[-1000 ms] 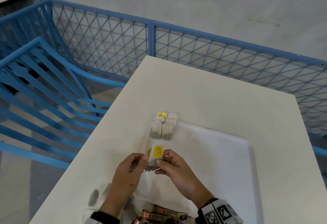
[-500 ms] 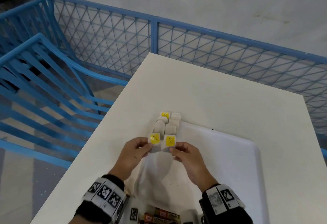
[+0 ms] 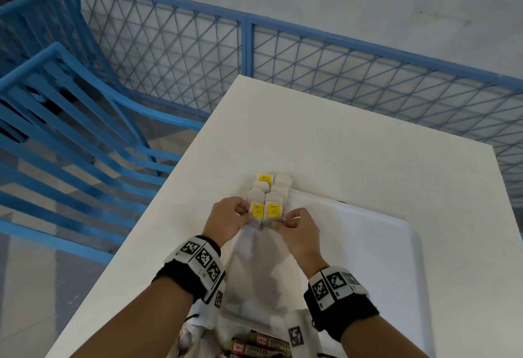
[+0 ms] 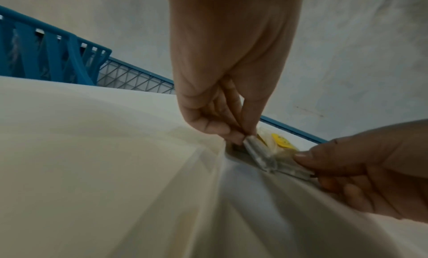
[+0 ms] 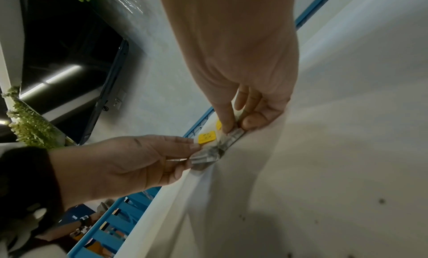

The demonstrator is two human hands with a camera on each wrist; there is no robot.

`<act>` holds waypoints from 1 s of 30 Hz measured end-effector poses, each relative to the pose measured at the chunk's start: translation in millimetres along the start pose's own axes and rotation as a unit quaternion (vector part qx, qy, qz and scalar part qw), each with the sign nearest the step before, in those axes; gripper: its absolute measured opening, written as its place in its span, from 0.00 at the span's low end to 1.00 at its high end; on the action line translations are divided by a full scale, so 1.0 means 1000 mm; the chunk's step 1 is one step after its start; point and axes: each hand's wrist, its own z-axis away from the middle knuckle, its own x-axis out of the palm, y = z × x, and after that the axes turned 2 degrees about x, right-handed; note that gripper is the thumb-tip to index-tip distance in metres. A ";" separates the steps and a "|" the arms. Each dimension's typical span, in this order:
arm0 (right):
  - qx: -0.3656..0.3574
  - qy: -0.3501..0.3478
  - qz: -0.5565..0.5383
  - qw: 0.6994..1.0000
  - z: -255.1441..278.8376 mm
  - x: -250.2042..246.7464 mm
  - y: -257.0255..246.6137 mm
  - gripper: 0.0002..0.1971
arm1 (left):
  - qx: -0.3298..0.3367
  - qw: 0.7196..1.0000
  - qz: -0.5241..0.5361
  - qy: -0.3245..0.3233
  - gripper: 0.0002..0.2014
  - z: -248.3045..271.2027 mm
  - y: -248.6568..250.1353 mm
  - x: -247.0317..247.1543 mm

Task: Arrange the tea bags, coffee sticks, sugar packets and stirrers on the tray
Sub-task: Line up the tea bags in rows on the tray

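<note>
Yellow-tagged tea bags sit side by side at the white tray's far-left corner, the left hand pinching one, the right hand pinching its neighbour.

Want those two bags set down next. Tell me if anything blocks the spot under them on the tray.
Nothing visible does. The left hand and right hand each pinch a tea bag just nearer than the placed bags; the tray beneath looks bare.
</note>
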 end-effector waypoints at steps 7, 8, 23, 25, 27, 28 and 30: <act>-0.012 0.007 0.018 1.000 0.003 -0.002 0.001 0.17 | 0.013 0.998 -0.037 0.047 0.06 0.001 0.004 0.004; -0.011 0.005 0.021 1.000 0.003 -0.002 0.001 0.17 | 0.011 0.998 -0.044 0.051 0.06 0.001 0.005 0.004; -0.097 -0.062 0.078 0.990 0.045 -0.010 0.001 0.10 | 0.016 0.997 -0.040 0.060 0.06 0.082 -0.003 -0.059; -0.128 -0.124 0.108 0.978 0.066 -0.004 0.003 0.10 | 0.011 0.998 -0.049 0.039 0.06 0.112 -0.012 -0.072; -0.158 -0.196 0.169 0.953 0.089 0.003 0.004 0.05 | -0.013 0.999 -0.046 0.017 0.06 0.145 -0.025 -0.079; -0.178 -0.226 0.196 0.938 0.100 0.006 0.005 0.03 | -0.026 0.999 -0.043 0.012 0.05 0.160 -0.033 -0.082; -0.228 -0.265 0.234 0.907 0.118 0.015 0.008 0.05 | -0.044 0.997 -0.058 0.017 0.04 0.186 -0.050 -0.083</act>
